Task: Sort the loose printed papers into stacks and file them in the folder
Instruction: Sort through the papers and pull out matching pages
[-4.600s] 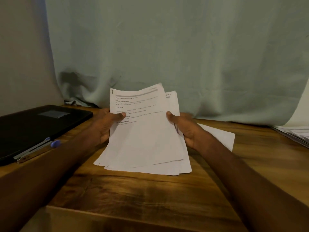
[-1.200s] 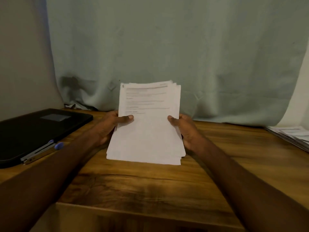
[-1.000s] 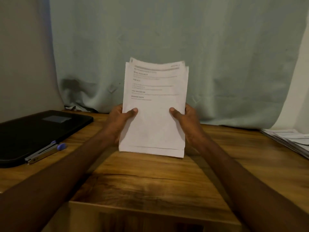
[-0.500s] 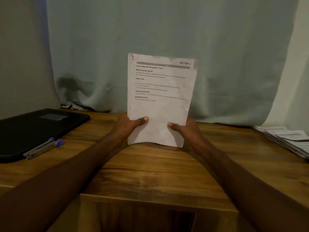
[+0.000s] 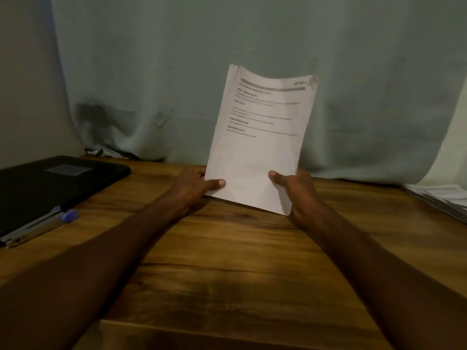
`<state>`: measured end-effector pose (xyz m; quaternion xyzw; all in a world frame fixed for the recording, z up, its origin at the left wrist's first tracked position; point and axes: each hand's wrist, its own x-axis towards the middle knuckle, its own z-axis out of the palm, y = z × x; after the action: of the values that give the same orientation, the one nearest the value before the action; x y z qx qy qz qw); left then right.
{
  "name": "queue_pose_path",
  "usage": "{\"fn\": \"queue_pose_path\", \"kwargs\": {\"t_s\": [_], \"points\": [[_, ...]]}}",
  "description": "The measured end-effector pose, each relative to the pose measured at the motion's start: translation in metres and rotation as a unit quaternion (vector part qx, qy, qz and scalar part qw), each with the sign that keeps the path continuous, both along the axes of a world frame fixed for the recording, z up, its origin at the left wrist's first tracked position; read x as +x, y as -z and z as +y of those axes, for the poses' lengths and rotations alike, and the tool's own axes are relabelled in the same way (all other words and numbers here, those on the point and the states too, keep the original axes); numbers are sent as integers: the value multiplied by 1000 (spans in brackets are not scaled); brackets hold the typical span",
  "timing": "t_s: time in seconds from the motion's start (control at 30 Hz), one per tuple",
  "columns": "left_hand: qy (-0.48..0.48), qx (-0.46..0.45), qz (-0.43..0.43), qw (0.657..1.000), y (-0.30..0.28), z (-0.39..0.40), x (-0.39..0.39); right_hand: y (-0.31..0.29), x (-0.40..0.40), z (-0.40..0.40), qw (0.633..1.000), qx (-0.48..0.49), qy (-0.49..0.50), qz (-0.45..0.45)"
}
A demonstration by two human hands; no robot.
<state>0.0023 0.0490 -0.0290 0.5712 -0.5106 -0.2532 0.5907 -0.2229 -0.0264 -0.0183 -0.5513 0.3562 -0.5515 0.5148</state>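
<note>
Paper stack (image 5: 260, 137): white printed sheets, held upright and tilted right, above the middle of the desk; top edge curled; print blurred, mostly unreadable.
Left hand (image 5: 194, 184): grips the stack's lower left edge, thumb on the front; fingers hidden behind.
Right hand (image 5: 294, 188): grips the lower right corner, thumb on the front.
Folder (image 5: 50, 183): black, flat, rounded corners; desk's left edge; partly cut off.
Pen (image 5: 40, 227): beside the folder's near edge.
Desk (image 5: 227, 261): wood grain.
Far-right papers (image 5: 439, 198): flat pile, cut off.
Curtain (image 5: 252, 34): pale, creased cloth.
</note>
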Motion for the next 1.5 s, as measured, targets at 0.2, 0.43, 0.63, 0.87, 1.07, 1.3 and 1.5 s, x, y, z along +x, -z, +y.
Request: {"fn": "queue_pose_path", "kwargs": {"t_s": [0.2,0.43,0.63,0.87,1.07,1.3,1.5], "points": [[48,41,42,997,5,-6,11,4,-7,-12,1000,13,13,9],[56,43,77,995,3,-4,16,6,-8,-15,999,35,9,4],[75,-24,32,996,7,-2,17,10,-13,-21,997,69,-9,-18],[60,-15,-10,998,8,0,8,15,-13,-25,995,92,-21,-22],[58,-23,94,994,3,2,6,15,-12,-27,996,75,-30,-33],[7,-41,123,992,3,0,7,17,-8,-26,995,77,-46,-50],[-6,-42,186,982,2,0,10,18,-11,-34,995,87,-32,-46]]}}
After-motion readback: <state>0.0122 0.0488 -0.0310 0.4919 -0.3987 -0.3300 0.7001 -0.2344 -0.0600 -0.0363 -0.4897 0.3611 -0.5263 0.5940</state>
